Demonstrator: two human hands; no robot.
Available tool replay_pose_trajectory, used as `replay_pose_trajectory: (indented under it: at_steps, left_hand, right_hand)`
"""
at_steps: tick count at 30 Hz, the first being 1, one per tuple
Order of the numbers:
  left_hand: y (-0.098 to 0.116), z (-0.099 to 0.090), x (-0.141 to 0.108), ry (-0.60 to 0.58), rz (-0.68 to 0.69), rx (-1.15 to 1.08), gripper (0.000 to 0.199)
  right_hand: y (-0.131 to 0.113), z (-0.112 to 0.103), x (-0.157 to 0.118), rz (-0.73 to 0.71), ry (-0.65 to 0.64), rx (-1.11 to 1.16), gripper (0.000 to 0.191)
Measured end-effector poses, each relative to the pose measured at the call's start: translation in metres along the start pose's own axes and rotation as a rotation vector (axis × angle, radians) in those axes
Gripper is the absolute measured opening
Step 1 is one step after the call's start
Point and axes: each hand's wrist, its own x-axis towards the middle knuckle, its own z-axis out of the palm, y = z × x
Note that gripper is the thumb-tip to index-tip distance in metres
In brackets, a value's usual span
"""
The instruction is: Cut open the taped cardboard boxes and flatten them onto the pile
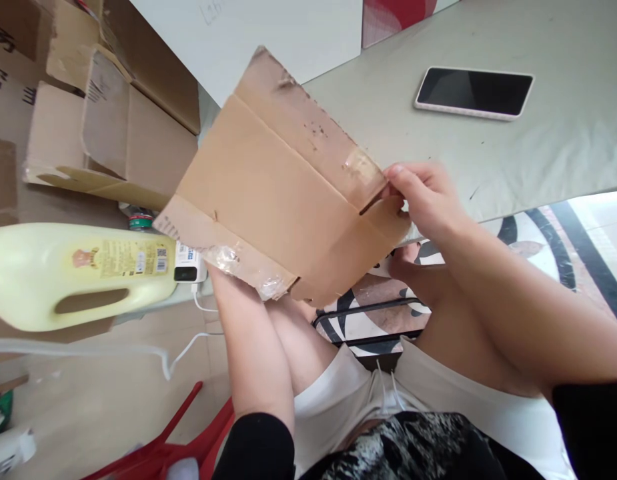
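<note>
Cardboard sheet with flaps (273, 180) was held up to the left of the right hand (428, 200), partly over a table with pale green cloth (468, 157), which spread beyond that hand. Its two creases ran slantwise, from the far left side down toward the right hand's side; length and width looked nearly alike, so I could not tell the long axis with certainty. A pale yellow jug with handle (38, 267) was to the left of the left forearm (253, 347). This forearm came up under the nearer left part of the sheet, but the left hand was hidden, and whether it gripped there I could not tell. The right hand was pinched, thumb above and fingers bent behind, on the right corner. Ahead of it, a smartphone (473, 93) rested on the cloth, apart from the sheet. Smaller, a white device with cable (199, 270) was just beside the left forearm. Smallest, some clear tape (358, 162) stuck on the far flap (313, 123), near the right fingertips.
</note>
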Motion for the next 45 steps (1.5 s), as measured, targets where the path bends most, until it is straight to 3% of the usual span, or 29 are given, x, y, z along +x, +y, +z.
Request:
replay_pose_trajectory:
  at_steps: [5,10,13,16,18,22,25,30,34,39,45]
  left_hand:
    - [-0.006,-0.005,0.0,-0.011,-0.019,-0.076,0.034]
    - [-0.008,0.005,0.0,0.012,-0.13,-0.05,0.035]
    - [-0.009,0.005,0.005,0.007,-0.094,-0.072,0.043]
    - [-0.011,0.0,0.007,-0.139,0.013,-0.095,0.053]
    - [-0.014,-0.004,0.006,-0.218,0.068,-0.052,0.047]
    - [-0.017,-0.008,0.001,-0.206,0.048,0.094,0.037]
    - [-0.016,-0.008,0.003,-0.205,0.049,0.092,0.036]
    - [-0.011,-0.01,0.013,-0.093,0.264,-0.05,0.023]
    - [-0.008,-0.013,0.022,0.079,0.245,-0.124,0.024]
    - [-0.009,-0.017,0.028,0.15,0.201,-0.135,0.026]
    - [-0.015,-0.015,0.027,0.196,0.166,-0.102,0.023]
  right_hand:
    - [-0.004,-0.006,0.001,-0.052,-0.151,0.038,0.054]
    - [-0.012,-0.002,-0.004,0.197,-0.331,0.334,0.034]
    - [-0.014,0.005,-0.006,0.248,-0.243,0.362,0.036]
    - [-0.012,0.01,-0.004,0.215,-0.103,0.402,0.048]
    - [-0.01,0.012,-0.003,0.233,-0.028,0.432,0.06]
    - [-0.01,0.012,-0.002,0.287,0.087,0.449,0.069]
    - [-0.012,0.013,0.0,0.304,0.111,0.439,0.059]
    - [-0.017,0.01,0.008,0.431,0.207,0.45,0.021]
    - [-0.015,0.008,0.009,0.473,0.169,0.421,0.007]
    - [-0.011,0.012,0.003,0.505,-0.168,0.462,0.026]
    - [-0.016,0.019,0.0,0.347,-0.178,0.563,0.037]
